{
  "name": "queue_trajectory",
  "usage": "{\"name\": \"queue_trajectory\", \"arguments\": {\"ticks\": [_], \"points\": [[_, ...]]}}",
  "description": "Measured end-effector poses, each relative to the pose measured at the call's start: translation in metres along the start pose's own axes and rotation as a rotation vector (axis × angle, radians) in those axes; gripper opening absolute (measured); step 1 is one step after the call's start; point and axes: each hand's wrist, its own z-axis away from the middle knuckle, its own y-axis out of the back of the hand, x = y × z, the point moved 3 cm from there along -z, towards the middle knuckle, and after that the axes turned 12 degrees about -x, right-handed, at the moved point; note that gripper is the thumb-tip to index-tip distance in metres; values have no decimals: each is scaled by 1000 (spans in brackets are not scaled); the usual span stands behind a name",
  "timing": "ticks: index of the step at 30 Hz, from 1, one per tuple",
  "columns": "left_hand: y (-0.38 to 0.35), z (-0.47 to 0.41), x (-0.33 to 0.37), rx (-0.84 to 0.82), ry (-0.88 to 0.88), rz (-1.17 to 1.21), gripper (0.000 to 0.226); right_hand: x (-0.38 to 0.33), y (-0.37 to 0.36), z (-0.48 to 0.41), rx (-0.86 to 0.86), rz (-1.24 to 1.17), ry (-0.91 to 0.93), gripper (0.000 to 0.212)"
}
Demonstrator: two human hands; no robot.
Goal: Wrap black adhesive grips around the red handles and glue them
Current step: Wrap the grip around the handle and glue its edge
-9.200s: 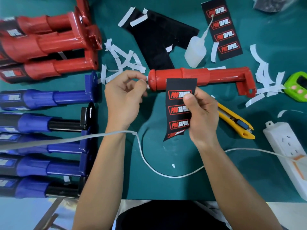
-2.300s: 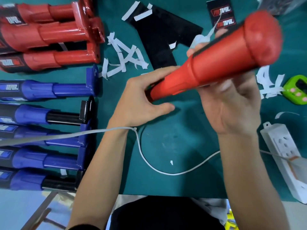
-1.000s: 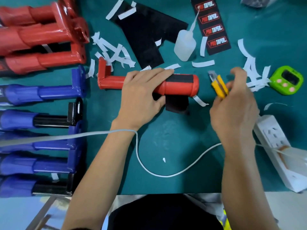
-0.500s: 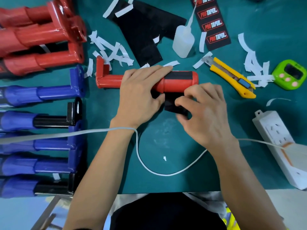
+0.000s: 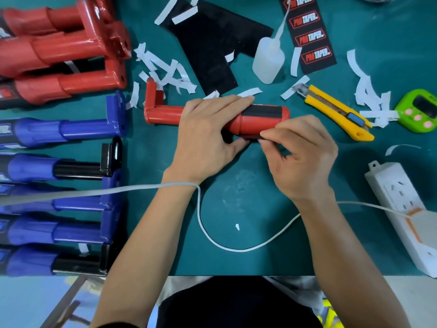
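From the head camera we see the red handle (image 5: 250,125) lying across the green desk (image 5: 236,185), its black grip (image 5: 264,112) wrapped over the rounded end. Our left hand (image 5: 205,136) clasps the handle at mid-length, fingers laid over the top and thumb beneath. Our right hand (image 5: 300,152) pinches the grip's loose lower edge between thumb and forefinger, other fingers curled. The glue bottle (image 5: 268,60) and yellow knife (image 5: 331,107) lie beyond.

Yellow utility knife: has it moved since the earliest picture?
Yes. The utility knife now lies farther from the person, between the glue bottle and the green timer.
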Motion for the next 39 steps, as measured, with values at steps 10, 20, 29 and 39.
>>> {"name": "queue_trajectory", "arguments": {"ticks": [10,20,29,39], "points": [[-1,-1,6,39,-7,43,63,0,-1,-7,9,-59,-180,7],[-2,-2,6,59,-11,84,45,-5,-2,-14,33,-87,-334,5],[-3,0,9,82,16,140,37,9,2,-19,-9,-328,-467,32],[-4,1,8,108,2,163,35,22,8,-4,-83,-390,-361,7]]}}
